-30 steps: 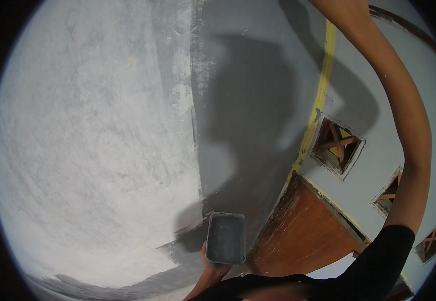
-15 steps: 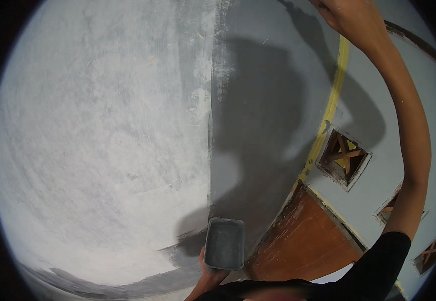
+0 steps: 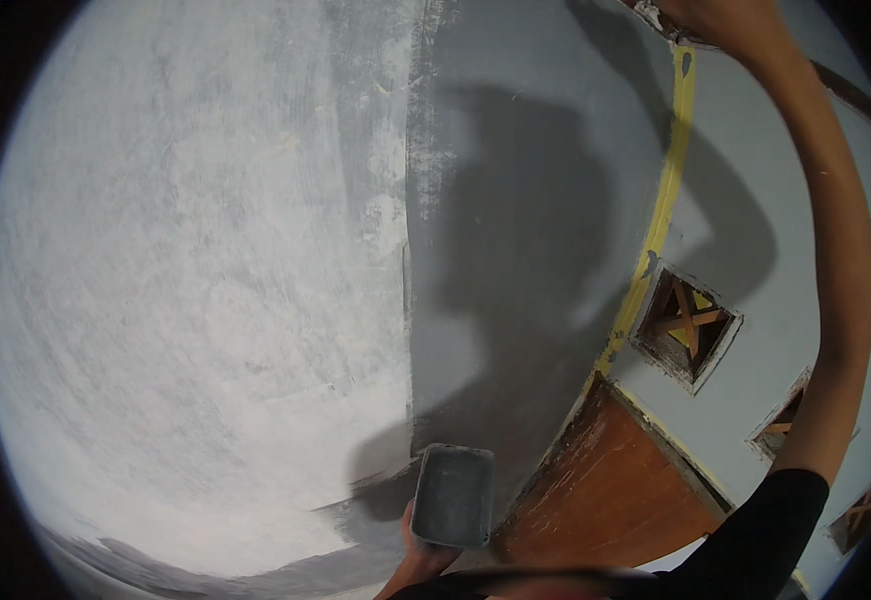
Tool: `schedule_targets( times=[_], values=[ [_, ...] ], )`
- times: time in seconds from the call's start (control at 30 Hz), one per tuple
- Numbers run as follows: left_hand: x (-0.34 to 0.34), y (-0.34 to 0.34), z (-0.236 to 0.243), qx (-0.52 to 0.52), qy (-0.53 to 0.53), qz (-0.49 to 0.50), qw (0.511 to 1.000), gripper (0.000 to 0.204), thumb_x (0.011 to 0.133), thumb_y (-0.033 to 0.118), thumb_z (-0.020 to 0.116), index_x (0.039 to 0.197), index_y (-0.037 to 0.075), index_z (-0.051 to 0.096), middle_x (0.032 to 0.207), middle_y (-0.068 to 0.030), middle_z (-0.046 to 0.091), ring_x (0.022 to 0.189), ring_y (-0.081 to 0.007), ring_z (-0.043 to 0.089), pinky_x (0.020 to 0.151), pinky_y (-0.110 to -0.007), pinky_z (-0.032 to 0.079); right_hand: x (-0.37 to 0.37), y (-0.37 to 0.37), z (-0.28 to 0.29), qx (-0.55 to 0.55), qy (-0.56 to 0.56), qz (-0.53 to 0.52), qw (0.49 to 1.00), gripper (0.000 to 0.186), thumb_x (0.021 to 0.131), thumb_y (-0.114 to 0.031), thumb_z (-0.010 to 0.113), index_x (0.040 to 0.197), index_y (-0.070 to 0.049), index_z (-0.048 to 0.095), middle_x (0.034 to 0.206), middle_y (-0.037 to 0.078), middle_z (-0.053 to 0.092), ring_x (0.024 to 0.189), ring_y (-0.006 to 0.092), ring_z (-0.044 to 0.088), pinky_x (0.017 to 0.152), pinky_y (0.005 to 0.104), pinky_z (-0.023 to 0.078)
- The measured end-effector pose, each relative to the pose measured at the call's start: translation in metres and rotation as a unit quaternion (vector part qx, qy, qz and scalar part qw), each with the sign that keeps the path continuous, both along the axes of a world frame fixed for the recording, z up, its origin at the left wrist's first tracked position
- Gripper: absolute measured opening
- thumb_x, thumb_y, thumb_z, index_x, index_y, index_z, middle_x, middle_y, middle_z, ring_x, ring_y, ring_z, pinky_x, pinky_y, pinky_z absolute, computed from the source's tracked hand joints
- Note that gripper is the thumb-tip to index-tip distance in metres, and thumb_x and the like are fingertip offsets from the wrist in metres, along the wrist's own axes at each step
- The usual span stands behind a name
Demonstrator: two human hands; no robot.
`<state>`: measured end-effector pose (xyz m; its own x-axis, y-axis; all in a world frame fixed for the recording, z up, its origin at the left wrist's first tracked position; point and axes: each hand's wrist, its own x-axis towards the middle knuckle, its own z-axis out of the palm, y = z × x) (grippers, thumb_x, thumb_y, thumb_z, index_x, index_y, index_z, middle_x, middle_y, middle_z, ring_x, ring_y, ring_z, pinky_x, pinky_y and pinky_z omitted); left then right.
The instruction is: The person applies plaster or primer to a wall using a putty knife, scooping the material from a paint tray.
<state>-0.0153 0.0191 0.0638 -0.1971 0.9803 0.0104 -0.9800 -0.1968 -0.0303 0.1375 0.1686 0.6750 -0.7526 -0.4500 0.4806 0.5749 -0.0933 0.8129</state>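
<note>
My left hand [image 3: 425,545] grips a dark grey rectangular tray [image 3: 451,494] coated inside with grey, held low in front of the wall. My right hand [image 3: 725,25] is raised to the top edge of the view, at the upper end of a yellow strip [image 3: 671,180]. Its fingers are curled and partly cut off, so what they hold cannot be made out. Beside the strip, the dark grey band of wall [image 3: 535,390] carries my shadow. The left part of the wall [image 3: 205,250] is streaky white over grey.
A pale blue-grey wall section [image 3: 755,120] lies at the right, with small square openings with crossed wooden slats [image 3: 685,325]. A scratched brown wooden panel [image 3: 610,480] sits below them. A dark strip [image 3: 850,95] runs along the upper right.
My right hand has shifted slightly to the right along the top edge. The tray and the openings sit a little lower in the view, and more of the yellow strip's upper end shows.
</note>
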Motion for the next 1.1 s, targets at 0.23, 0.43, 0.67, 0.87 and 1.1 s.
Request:
schedule_targets(
  times=[0.23,0.43,0.67,0.87,1.1],
  values=[
    [0.001,0.006,0.009,-0.059,0.04,-0.001,0.997,0.048,0.098,0.039,0.038,0.125,0.009,0.063,0.125,-0.0105,0.065,0.114,-0.0317,0.061,0.099,-0.052,0.047,0.002,0.009,-0.037,0.003,-0.218,0.012,0.976,0.024,0.085,-0.019,0.068,0.105,-0.007,0.066,0.067,0.004,0.06,0.051,0.0207,0.061,0.041,0.0353,0.045],
    [0.007,0.01,0.036,-0.023,0.026,-0.021,0.999,0.037,0.1,0.033,0.048,0.122,0.007,0.062,0.119,-0.0095,0.066,0.107,-0.0285,0.064,0.096,-0.048,0.051,0.014,-0.004,-0.026,-0.04,-0.174,0.002,0.984,0.018,0.086,-0.019,0.067,0.099,-0.006,0.066,0.071,0.008,0.065,0.056,0.0267,0.065,0.048,0.0399,0.05],
    [0.008,0.008,0.022,-0.051,0.058,0.0,0.997,0.038,0.099,0.034,0.051,0.123,0.007,0.063,0.119,-0.0103,0.067,0.108,-0.0287,0.063,0.096,-0.047,0.05,-0.02,0.01,-0.005,-0.062,-0.045,0.057,0.995,0.017,0.087,-0.018,0.063,0.094,-0.004,0.065,0.073,0.016,0.068,0.067,0.0349,0.069,0.061,0.0468,0.055],
    [0.013,0.008,0.027,-0.039,0.043,-0.018,0.998,0.038,0.099,0.035,0.051,0.123,0.007,0.063,0.119,-0.0103,0.067,0.108,-0.0289,0.063,0.097,-0.047,0.05,-0.036,0.0,-0.008,-0.121,0.111,0.047,0.985,0.016,0.082,-0.014,0.062,0.08,0.0,0.069,0.073,0.021,0.068,0.07,0.0374,0.069,0.066,0.0486,0.055],
    [0.011,0.008,0.013,-0.051,0.014,-0.01,0.999,0.038,0.099,0.035,0.05,0.123,0.007,0.063,0.119,-0.0105,0.067,0.109,-0.0293,0.063,0.096,-0.048,0.051,-0.041,-0.014,-0.025,-0.093,0.132,0.048,0.986,0.016,0.08,-0.012,0.063,0.073,0.002,0.069,0.068,0.022,0.066,0.065,0.0376,0.067,0.062,0.0452,0.054]
  ],
)
